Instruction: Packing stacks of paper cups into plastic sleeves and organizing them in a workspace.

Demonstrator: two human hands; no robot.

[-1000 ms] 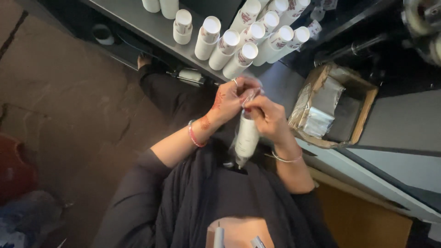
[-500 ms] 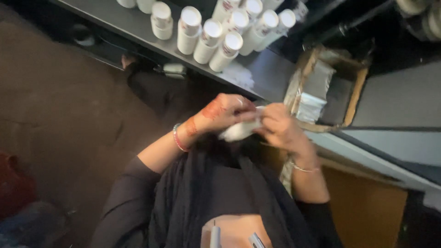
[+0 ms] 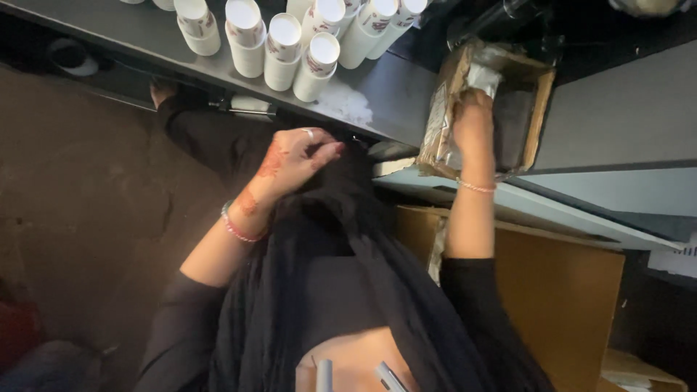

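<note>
While the right hand [image 3: 473, 123] is reached into the cardboard box [image 3: 539, 109] at the worktop [image 3: 392, 91] edge, a thin foil-like packet [image 3: 485, 78] is touched; grip cannot be told. Light, crinkly, slippery: best pinched at an edge. Left hand [image 3: 294, 160] is loosely curled, empty.

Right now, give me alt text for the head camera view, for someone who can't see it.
A seated person's right hand reaches into an open cardboard box on a grey shelf, while the left hand hovers empty above a dark-clothed lap. White bottles stand grouped on the shelf.
</note>
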